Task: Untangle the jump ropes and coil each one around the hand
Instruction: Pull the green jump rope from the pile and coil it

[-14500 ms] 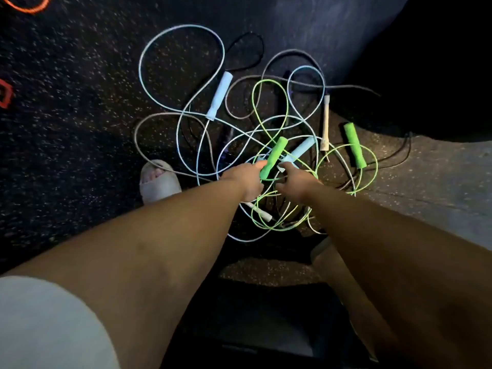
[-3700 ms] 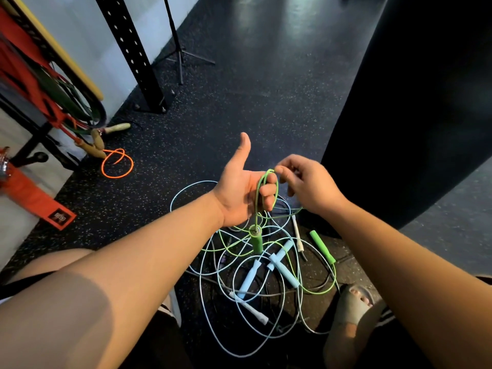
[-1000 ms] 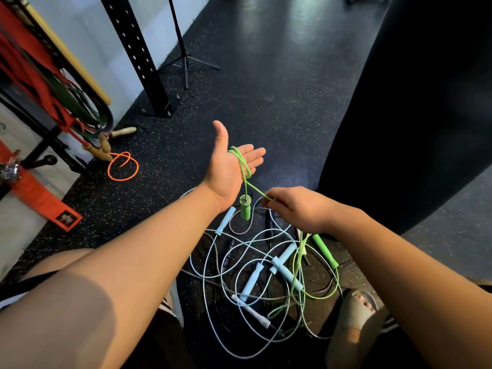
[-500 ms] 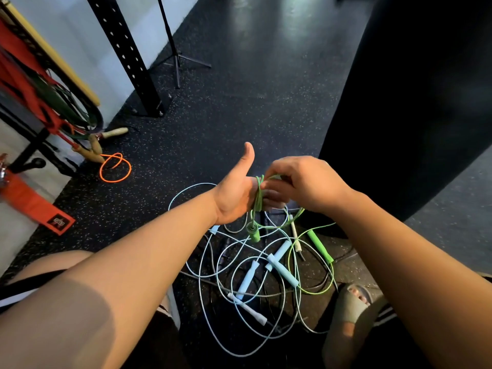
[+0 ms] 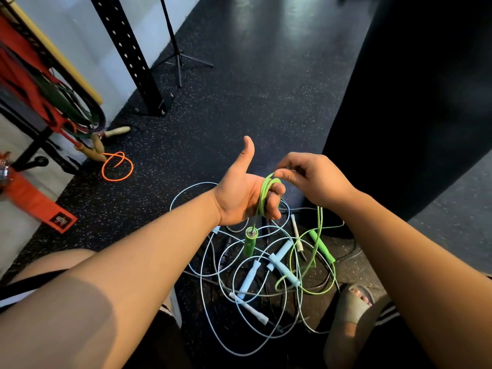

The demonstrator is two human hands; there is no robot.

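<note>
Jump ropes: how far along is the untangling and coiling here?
Nothing is finished. In hand: a few turns of the green rope wrap the left hand, one green handle dangling below; the right hand pinches the next loop. Left: its other handle and the pale blue ropes lie tangled on the floor.

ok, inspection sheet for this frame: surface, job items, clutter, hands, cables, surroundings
Surface: dark speckled rubber floor.
Job's things: green jump rope wound in turns round the left hand's fingers, hanging green handle below them, second green handle on the floor; light blue ropes and white-handled rope tangled in a pile.
Clutter: orange rope looped on the floor at left.
Grippers: left hand thumb up, fingers curled inside the green turns; right hand pinches the green rope above them.
Cables: dark cord leaves the pile rightward; rope or cable, cannot tell.
Surroundings: black perforated upright, tripod stand, rack of red bands, sandalled foot.
</note>
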